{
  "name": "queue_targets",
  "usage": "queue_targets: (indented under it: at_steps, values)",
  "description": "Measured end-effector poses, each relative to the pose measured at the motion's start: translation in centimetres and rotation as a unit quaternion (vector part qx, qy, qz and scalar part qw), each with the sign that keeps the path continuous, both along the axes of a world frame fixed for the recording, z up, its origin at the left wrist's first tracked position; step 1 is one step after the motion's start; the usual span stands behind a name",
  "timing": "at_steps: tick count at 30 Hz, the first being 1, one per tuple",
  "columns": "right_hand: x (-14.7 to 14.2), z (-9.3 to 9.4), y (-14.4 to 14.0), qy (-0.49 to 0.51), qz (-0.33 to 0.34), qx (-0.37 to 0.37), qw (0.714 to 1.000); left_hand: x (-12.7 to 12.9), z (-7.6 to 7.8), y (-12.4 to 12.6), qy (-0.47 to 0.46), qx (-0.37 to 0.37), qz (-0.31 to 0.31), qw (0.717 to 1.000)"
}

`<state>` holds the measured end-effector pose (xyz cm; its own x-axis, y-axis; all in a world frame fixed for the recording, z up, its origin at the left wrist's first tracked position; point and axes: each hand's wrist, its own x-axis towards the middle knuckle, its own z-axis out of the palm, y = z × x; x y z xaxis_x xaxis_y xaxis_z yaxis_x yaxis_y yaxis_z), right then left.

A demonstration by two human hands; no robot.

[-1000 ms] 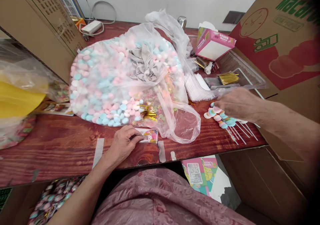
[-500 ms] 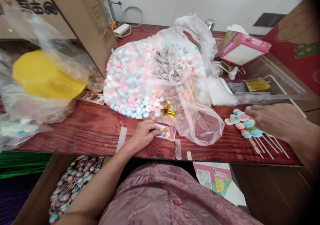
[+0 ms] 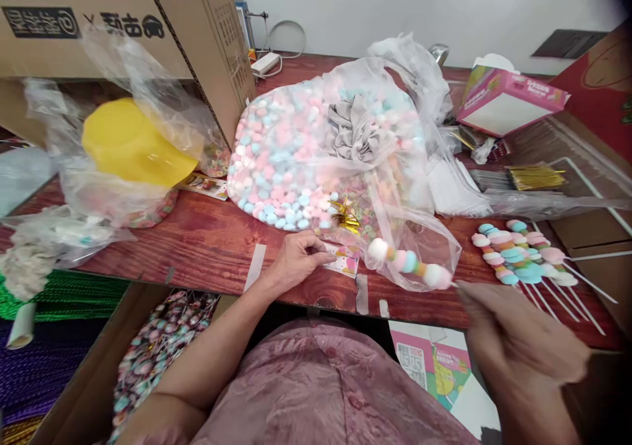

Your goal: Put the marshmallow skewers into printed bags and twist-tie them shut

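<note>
My left hand (image 3: 300,261) rests at the table's front edge, thumb and fingers pinched on the end of a small flat printed packet (image 3: 347,261). In my right hand (image 3: 526,333), somewhat blurred, is the stick of a marshmallow skewer (image 3: 409,262). White, pink, blue and orange pieces are threaded along it, and its tip points left toward the packet. Several more marshmallow skewers (image 3: 513,254) lie in a pile on the right, white sticks toward the front. Behind my left hand is a clear bag of pastel marshmallows (image 3: 281,162), with gold twist ties (image 3: 346,217) on top.
A yellow scoop-like piece (image 3: 133,139) sits in a plastic bag at left, before a large carton (image 3: 197,37). At right are a pink box (image 3: 508,103) and a bundle of gold ties (image 3: 536,178). Below the table, a box holds wrapped sweets (image 3: 153,353).
My right hand has come from the skewer pile toward the middle, lifting one skewer by its stick. My left hand stays on the packet. The view has shifted slightly left.
</note>
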<state>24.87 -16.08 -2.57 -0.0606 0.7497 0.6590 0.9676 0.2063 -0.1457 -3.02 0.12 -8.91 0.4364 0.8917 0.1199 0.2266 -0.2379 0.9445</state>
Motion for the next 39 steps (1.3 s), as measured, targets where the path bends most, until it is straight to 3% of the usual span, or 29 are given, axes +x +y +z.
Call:
queue_targets:
  at_steps: [3,8,15,18,23,28,33,39]
  values:
    - [-1.8,-2.4,1.9,-0.019,0.08,0.048,0.995,-0.1,0.2,-0.5,-0.002,0.037,0.012,0.999]
    - [-0.8,-2.8,1.9,-0.073,0.155,0.021,0.985,-0.6,-0.2,-1.0,0.011,0.145,-0.005,0.989]
    - [1.2,-2.9,1.2,-0.062,0.155,-0.054,0.985,-0.8,-0.6,-1.5,0.066,0.219,-0.048,0.972]
    - [1.6,-1.8,1.3,-0.04,0.173,-0.058,0.982,-0.9,-0.6,-1.5,0.079,0.21,-0.061,0.973]
    - [2.1,0.3,1.4,-0.057,0.17,-0.053,0.982,-0.9,-0.7,-1.4,0.077,0.134,-0.064,0.986]
    - [2.1,0.0,1.9,-0.071,0.203,-0.048,0.975,-0.6,-0.6,-1.4,0.099,0.094,-0.067,0.988]
    - [2.5,-0.8,2.4,-0.091,0.207,-0.066,0.972,-0.3,-0.8,-1.7,0.119,0.135,-0.085,0.98]
    - [3.0,-0.6,3.6,-0.062,0.215,-0.164,0.961,0.0,-1.3,-1.9,0.158,0.218,-0.145,0.952]
